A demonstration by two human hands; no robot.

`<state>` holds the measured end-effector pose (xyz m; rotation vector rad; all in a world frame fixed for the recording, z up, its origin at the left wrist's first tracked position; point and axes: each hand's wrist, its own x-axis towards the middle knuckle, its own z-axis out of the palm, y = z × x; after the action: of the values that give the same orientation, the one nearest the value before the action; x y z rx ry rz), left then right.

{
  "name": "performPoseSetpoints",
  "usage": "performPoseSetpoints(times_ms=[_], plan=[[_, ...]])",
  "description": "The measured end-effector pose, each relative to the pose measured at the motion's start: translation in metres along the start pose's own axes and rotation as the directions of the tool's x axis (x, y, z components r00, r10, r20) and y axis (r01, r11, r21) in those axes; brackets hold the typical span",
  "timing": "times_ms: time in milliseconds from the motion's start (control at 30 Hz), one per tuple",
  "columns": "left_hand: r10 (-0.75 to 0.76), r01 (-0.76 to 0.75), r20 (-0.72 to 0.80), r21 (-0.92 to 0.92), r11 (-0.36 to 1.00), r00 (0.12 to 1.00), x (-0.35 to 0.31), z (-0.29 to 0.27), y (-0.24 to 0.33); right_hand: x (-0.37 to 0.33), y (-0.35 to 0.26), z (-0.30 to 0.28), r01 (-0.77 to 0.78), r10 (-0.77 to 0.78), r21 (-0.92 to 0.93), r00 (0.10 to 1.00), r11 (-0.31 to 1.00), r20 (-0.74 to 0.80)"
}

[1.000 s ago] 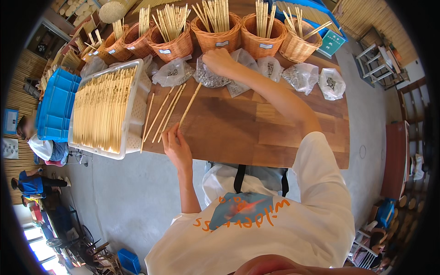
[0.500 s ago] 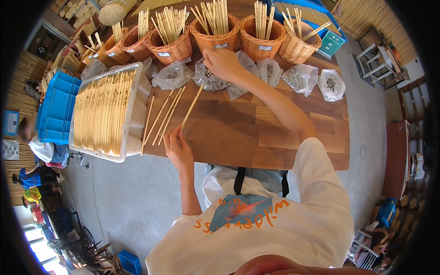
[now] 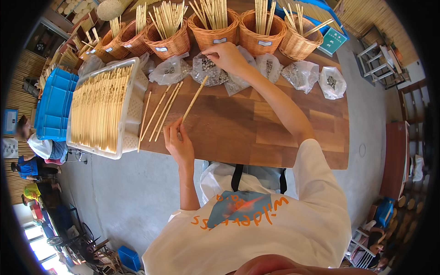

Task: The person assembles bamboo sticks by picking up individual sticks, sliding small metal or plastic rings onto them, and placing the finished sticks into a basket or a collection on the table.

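Note:
My left hand pinches the lower end of a thin bamboo stick, which slants up and away over the table. The far tip of the stick comes close to an open clear plastic bag of small metallic pieces. Over that bag's mouth, my right hand is bent down with its fingertips drawn together; anything between them is too small to make out. Several more bamboo sticks lie side by side on the tabletop, left of my left hand.
Wicker baskets of bamboo sticks line the back of the wooden table. More bags of small parts sit before them. A white crate packed with sticks stands left, beside blue bins. People are at far left.
My right hand has opened slightly in shape and its fingertips now sit lower at the bag's mouth. The left hand keeps its hold on the stick. The whole view has shifted slightly.

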<state>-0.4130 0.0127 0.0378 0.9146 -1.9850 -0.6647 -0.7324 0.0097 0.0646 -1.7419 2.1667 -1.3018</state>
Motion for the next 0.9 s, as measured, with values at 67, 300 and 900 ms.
performPoseSetpoints(times_ms=[67,300,900], plan=[[0.023,-0.023,-0.002,0.016,1.0,1.0,0.001,0.0,-0.001,0.0,0.0,0.0,-0.028,0.029,0.077,1.0,0.997,-0.005],[0.029,-0.029,-0.013,0.036,0.999,0.999,0.0,0.0,-0.002,-0.02,-0.042,-0.026,-0.031,0.047,0.275,0.998,0.961,-0.052],[0.245,-0.239,-0.064,0.09,0.967,0.967,0.002,-0.009,-0.004,-0.058,-0.079,-0.066,0.127,-0.138,0.092,0.984,0.988,0.116]])
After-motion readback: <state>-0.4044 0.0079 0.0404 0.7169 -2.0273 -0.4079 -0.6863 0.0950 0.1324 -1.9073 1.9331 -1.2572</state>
